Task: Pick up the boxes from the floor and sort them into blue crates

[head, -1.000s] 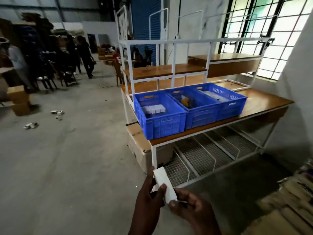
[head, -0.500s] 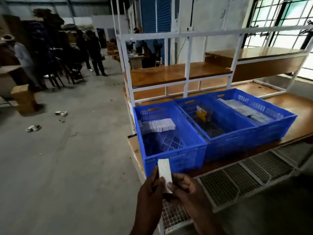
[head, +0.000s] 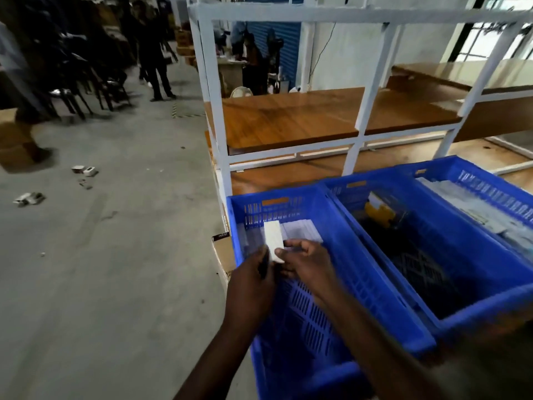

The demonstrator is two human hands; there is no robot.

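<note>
I hold a small white box (head: 273,239) upright between both hands, over the left blue crate (head: 343,255). My left hand (head: 251,287) grips its lower left side and my right hand (head: 305,262) pinches its lower right edge. White boxes (head: 301,230) lie in a row at the far end of that crate. The middle blue crate (head: 473,287) holds a yellow and white item (head: 377,210). The right blue crate (head: 487,183) holds pale flat packs. Several small boxes (head: 85,170) lie on the concrete floor at the left, with more boxes (head: 28,198) nearer.
The crates stand on a wooden bench in a white metal frame (head: 215,116) with a wooden shelf (head: 291,116) above. A cardboard carton (head: 223,252) sits under the bench's left end. People (head: 154,53) and dark chairs (head: 83,82) stand at the far left.
I have come right up to the bench. Both hands have carried the white box forward, from in front of the left crate to over its inside.
</note>
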